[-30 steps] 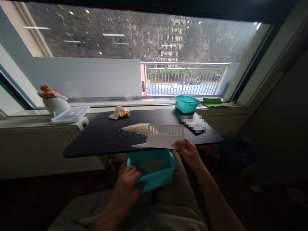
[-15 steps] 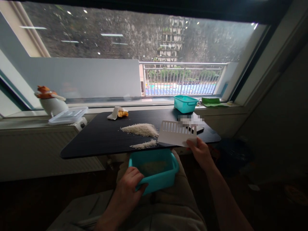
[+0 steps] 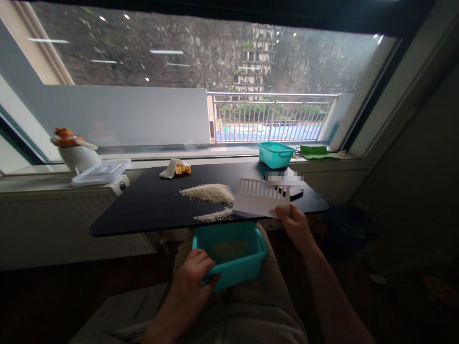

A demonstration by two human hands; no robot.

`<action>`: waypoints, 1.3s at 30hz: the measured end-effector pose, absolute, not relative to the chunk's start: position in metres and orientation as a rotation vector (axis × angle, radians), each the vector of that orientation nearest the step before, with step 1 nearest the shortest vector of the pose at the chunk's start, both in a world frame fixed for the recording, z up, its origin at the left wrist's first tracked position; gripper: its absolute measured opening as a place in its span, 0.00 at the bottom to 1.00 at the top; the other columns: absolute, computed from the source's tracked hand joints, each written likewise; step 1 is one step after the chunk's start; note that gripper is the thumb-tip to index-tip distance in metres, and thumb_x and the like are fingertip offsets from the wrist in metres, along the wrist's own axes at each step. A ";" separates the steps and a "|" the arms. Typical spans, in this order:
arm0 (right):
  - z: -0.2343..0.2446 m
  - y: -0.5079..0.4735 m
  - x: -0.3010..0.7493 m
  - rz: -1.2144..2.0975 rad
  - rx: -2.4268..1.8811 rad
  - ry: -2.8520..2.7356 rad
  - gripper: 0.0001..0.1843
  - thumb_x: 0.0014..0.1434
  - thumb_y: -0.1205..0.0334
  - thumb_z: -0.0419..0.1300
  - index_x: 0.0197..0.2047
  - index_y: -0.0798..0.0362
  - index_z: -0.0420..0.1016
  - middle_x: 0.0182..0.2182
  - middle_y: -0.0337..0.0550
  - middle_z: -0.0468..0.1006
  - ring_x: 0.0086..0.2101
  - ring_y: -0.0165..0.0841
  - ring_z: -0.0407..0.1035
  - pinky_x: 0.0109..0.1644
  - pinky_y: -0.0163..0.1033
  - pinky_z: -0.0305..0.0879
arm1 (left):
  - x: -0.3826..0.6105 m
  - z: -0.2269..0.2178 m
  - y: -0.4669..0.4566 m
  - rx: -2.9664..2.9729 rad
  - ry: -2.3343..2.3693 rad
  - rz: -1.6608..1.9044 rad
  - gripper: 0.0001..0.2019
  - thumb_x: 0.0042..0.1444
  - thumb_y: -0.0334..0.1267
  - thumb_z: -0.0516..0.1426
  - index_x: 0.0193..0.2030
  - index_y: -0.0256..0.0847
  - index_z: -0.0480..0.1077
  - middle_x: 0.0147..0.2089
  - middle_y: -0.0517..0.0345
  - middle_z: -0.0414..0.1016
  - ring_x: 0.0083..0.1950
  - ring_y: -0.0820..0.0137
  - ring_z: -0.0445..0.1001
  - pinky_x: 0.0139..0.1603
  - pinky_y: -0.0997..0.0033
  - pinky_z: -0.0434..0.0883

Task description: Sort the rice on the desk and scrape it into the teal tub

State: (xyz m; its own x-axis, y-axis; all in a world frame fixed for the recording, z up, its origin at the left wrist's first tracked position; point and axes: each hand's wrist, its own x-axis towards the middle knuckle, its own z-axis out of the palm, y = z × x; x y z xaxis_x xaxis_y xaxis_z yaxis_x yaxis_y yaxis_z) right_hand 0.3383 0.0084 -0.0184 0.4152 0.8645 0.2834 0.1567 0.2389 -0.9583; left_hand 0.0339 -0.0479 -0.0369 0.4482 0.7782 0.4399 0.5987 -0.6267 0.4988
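My left hand (image 3: 196, 274) grips the near left rim of a teal plastic basin (image 3: 238, 273), which rests on my lap below the table edge. Some rice (image 3: 229, 251) lies dimly in its bottom. In my right hand (image 3: 294, 223) is a flat white slotted scraper (image 3: 258, 204), held at its right end between thumb and fingers. The scraper's left edge meets a large heap of white rice (image 3: 210, 192) and a smaller strip of rice (image 3: 215, 215) on the black table (image 3: 143, 205).
A second teal basin (image 3: 275, 155) stands at the table's back right, near a blurred-out flat item (image 3: 285, 180). Crumpled tissue (image 3: 168, 169) with an orange-yellow piece (image 3: 182, 169) sits back left. On the sill are a clear plastic lid (image 3: 102, 172) and a green cloth (image 3: 314, 152).
The scraper in my right hand has shifted slightly left, against the right ends of the rice piles. My left hand and the basin have hardly moved.
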 end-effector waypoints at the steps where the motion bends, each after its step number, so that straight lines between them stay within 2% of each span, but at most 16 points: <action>1: -0.019 0.009 0.337 0.639 -1.257 -1.057 0.26 0.46 0.40 0.68 0.39 0.53 0.77 0.30 0.44 0.81 0.29 0.38 0.72 0.31 0.42 0.72 | 0.034 -0.037 -0.048 2.432 1.186 0.951 0.11 0.57 0.31 0.61 0.25 0.42 0.66 0.31 0.58 0.70 0.39 0.62 0.69 0.40 0.64 0.69; 10: -0.021 -0.003 0.335 0.682 -1.242 -1.101 0.25 0.46 0.41 0.69 0.38 0.53 0.78 0.30 0.44 0.82 0.30 0.39 0.73 0.31 0.43 0.72 | 0.033 -0.041 -0.046 2.440 1.179 0.938 0.09 0.58 0.30 0.60 0.27 0.41 0.66 0.33 0.58 0.70 0.41 0.62 0.68 0.42 0.63 0.68; 16: -0.022 0.011 0.337 0.613 -1.264 -1.076 0.24 0.49 0.40 0.67 0.38 0.53 0.77 0.29 0.43 0.80 0.28 0.37 0.72 0.31 0.42 0.72 | 0.033 -0.040 -0.047 2.442 1.182 0.945 0.10 0.56 0.29 0.61 0.27 0.41 0.66 0.32 0.58 0.70 0.41 0.62 0.68 0.42 0.63 0.68; 22: -0.030 0.026 0.337 0.616 -1.279 -1.101 0.15 0.60 0.51 0.64 0.42 0.56 0.74 0.33 0.40 0.78 0.29 0.30 0.72 0.33 0.39 0.72 | 0.033 -0.040 -0.047 2.438 1.192 0.950 0.10 0.56 0.29 0.61 0.27 0.42 0.67 0.32 0.59 0.70 0.40 0.62 0.68 0.42 0.63 0.69; 29: -0.022 0.011 0.330 0.622 -1.266 -1.080 0.27 0.46 0.38 0.67 0.38 0.53 0.77 0.31 0.44 0.81 0.30 0.39 0.74 0.31 0.43 0.73 | 0.033 -0.039 -0.048 2.434 1.194 0.954 0.10 0.56 0.28 0.62 0.27 0.41 0.67 0.32 0.59 0.70 0.40 0.62 0.69 0.41 0.64 0.69; 39: -0.024 -0.005 0.332 0.686 -1.239 -1.094 0.26 0.48 0.41 0.68 0.41 0.53 0.78 0.33 0.46 0.82 0.32 0.41 0.74 0.32 0.43 0.73 | 0.033 -0.040 -0.047 2.428 1.192 0.961 0.09 0.56 0.29 0.61 0.27 0.42 0.67 0.32 0.58 0.71 0.41 0.62 0.69 0.42 0.64 0.69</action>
State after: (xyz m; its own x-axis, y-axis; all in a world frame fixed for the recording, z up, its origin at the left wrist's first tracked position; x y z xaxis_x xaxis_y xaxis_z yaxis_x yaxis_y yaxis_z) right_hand 0.3321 -0.0053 -0.0241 0.3666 0.8892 0.2737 0.1412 0.2376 -0.9611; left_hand 0.0334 -0.0470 -0.0400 0.4414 0.7795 0.4444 0.5999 -0.6247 0.4999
